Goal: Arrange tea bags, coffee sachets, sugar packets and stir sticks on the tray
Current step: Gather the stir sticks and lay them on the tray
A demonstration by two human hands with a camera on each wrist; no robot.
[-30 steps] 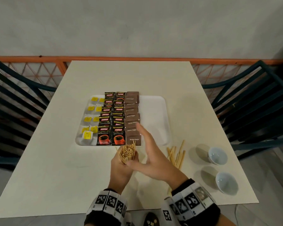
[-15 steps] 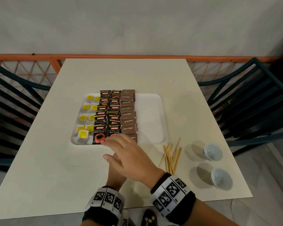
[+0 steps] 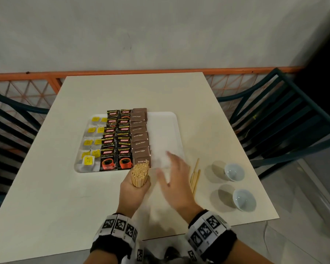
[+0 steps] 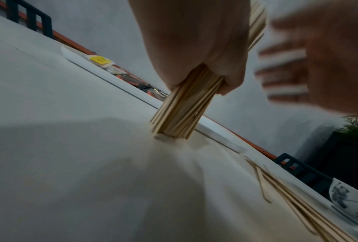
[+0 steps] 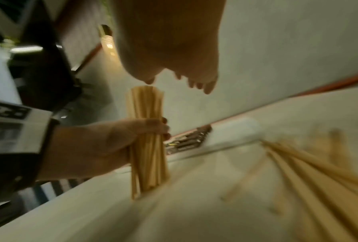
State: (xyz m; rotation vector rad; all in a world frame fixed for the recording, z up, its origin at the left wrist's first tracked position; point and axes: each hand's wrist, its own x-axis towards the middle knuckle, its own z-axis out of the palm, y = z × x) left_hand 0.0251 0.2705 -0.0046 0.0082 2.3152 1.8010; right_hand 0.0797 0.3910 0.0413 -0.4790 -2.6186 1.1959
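Beyond both hands, the white tray [image 3: 176, 130] is lying on the surface [image 3: 46, 187], and its right part, straight ahead of the right hand [image 3: 176, 180], is showing bare. The left part is carrying rows of tea bags [image 3: 91, 141], coffee sachets [image 3: 115, 141] and sugar packets [image 3: 140, 141], each row running away from the person.

Just before the near rim of the tray, the left hand [image 3: 133, 189] is gripping a thick bundle of stir sticks [image 3: 140, 173]. Its fingers are curling round the middle of the bundle. The long axis is standing nearly upright, and in the left wrist view the lower ends are resting on the surface, close to the tray edge.

The right hand is hovering open and blurred, its fingers spreading, between the bundle and a few loose sticks [image 3: 195, 176]. These are lying flat just to its right, their long axes pointing roughly away from the person, toward the far side of the surface. Farther right, two small bowls [image 3: 238, 185] are standing.

I judge that the loose sticks are the coming target: the right hand is clearly nearer to them, while the left hand is busy. The bare part of the tray is then lying forward and slightly left of both.
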